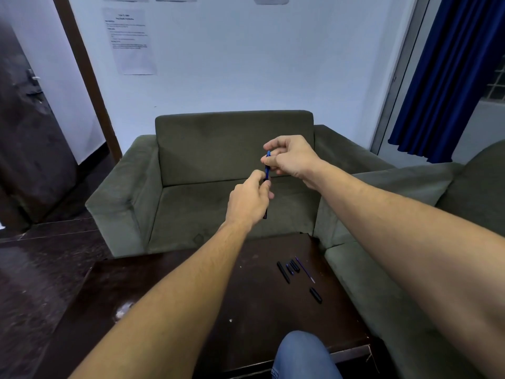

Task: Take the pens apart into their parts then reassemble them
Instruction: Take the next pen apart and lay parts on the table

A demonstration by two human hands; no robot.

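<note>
Your right hand (293, 157) pinches the upper end of a blue pen (267, 165) between thumb and fingertips, while your left hand (250, 199) closes its fingers around the lower end of that same pen. The pen stands nearly upright between the two hands, raised in the air in front of you, well above the bench (191, 310). A dark end of the pen pokes out below your left hand.

Down on the dark wooden bench, to the right of your left forearm, lie loose pen parts. A long black barrel piece (283, 272) lies nearest the left; just beside it sit two shorter dark pieces (292, 267), close together. A thin refill (305, 270) with a pale tip lies angled just right of those. A short black cap-like piece (315, 295) rests apart from the group, nearer to you.

Your knee in blue jeans (303, 354) shows at the near edge of the bench. Beyond the bench stands a grey-green armchair (235, 143), with a second sofa (382, 269) along the right.
</note>
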